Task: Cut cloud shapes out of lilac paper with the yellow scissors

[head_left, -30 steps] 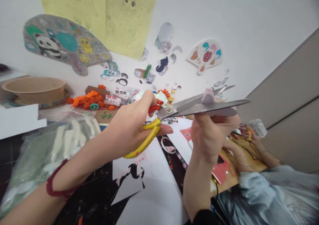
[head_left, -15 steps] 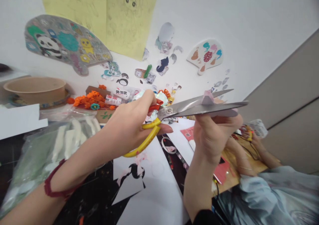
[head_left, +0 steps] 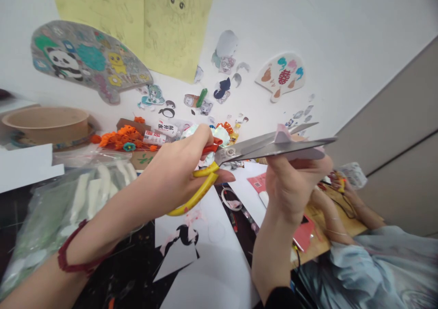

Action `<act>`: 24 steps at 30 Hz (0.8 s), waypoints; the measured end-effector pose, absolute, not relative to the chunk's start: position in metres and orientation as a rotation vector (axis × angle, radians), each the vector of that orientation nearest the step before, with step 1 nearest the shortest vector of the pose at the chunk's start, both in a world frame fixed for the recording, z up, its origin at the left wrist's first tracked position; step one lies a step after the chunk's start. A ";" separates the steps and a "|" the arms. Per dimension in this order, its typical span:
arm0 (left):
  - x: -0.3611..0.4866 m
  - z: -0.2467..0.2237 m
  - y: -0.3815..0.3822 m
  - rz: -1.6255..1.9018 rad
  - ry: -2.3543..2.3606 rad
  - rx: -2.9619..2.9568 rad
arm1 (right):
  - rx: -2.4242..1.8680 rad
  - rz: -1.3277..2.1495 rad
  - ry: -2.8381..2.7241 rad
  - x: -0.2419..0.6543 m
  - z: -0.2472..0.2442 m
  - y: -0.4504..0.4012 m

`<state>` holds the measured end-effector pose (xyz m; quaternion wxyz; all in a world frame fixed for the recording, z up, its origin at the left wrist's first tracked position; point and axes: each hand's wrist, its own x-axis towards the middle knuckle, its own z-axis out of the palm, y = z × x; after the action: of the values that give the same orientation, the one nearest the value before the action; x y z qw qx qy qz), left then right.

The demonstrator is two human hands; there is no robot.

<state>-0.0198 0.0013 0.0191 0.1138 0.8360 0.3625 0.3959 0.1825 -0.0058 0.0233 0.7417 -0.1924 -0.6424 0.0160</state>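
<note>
A pair of scissors with red and yellow handles is in my left hand, its fingers wrapped round the handles. The blades point right and stand slightly apart. Between them a small pink piece sticks up. My right hand, bent back at the wrist, holds this pink piece from below, close under the blades; its fingertips are partly hidden. Below the scissors, white paper with a black and pink figure lies on the dark table.
A plastic bag with white strips lies at the left, near a beige oval container. Orange flowers stand by the wall. At the right another person's arms rest over a wooden surface.
The scissors have shifted slightly left and their blades look a little closer together. The whole view has also moved slightly.
</note>
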 end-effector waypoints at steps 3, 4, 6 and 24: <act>-0.020 0.020 0.001 1.144 1.068 2.450 | -0.439 0.038 -1.417 0.184 0.023 -0.006; -0.021 0.020 0.000 1.142 1.072 2.448 | -0.436 0.040 -1.416 0.184 0.023 -0.006; -0.021 0.019 0.000 1.134 1.079 2.445 | -0.426 0.043 -1.420 0.184 0.023 -0.005; -0.021 0.010 0.004 1.133 1.076 2.441 | -0.386 0.076 -1.401 0.179 0.022 -0.008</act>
<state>-0.0212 0.0037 0.0101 0.1213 0.8360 0.3685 0.3881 0.1789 -0.0076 0.0217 0.7468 -0.1765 -0.6402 0.0349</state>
